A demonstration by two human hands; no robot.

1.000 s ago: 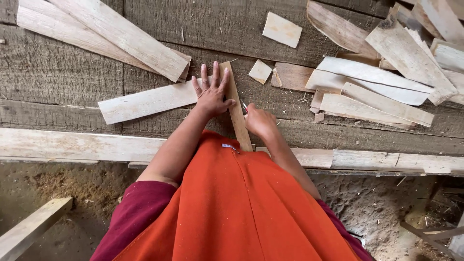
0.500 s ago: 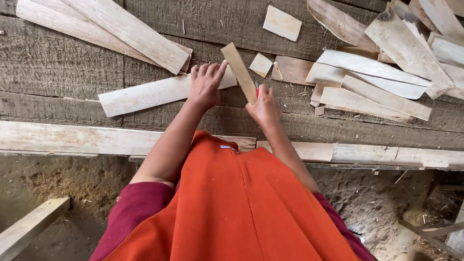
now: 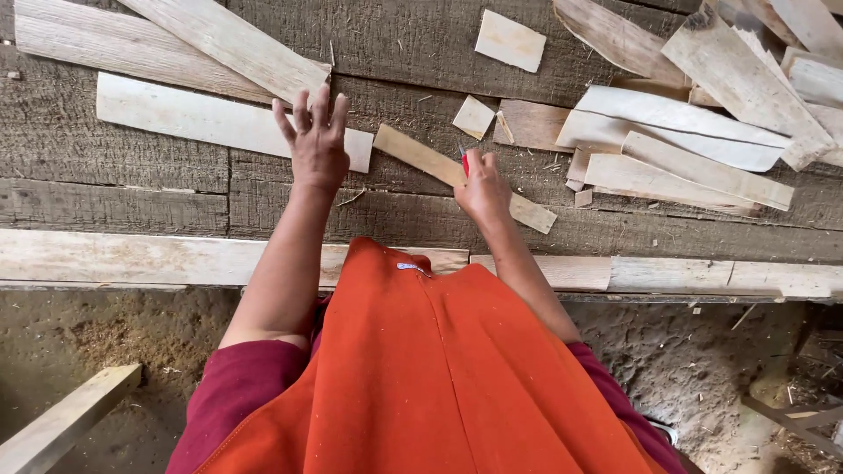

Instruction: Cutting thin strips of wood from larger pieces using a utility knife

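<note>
A short wooden slat (image 3: pixel 465 178) lies slanted on the grey plank bench (image 3: pixel 114 206), passing under the right hand (image 3: pixel 481 186), which is closed around its middle. The left hand (image 3: pixel 316 145), fingers spread wide, rests on a longer pale board (image 3: pixel 211 123) just beside it.

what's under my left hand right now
Your left hand rests spread on a long pale wood strip lying on the grey plank bench. The strip's part beneath the palm is hidden.
</note>
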